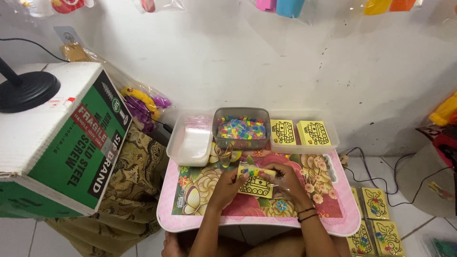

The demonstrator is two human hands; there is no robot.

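Observation:
A small yellow card [255, 186] with a black tank outline lies on a low pink table [200, 223] with a flower pattern. Colourful small pieces sit along the card's top edge. My left hand [227, 186] holds the card's left side. My right hand [285, 183] holds its right side, where a clear plastic sleeve shows under the fingers. Black bands circle my right wrist. Just beyond the card stands a small clear cup [224, 154].
At the table's back stand three clear tubs: one with clear bags [190, 140], one with colourful small pieces [241, 128], one with yellow tank cards [304, 133]. A green and white cardboard box [62, 143] stands left. Packed yellow cards [376, 223] and cables lie on the floor right.

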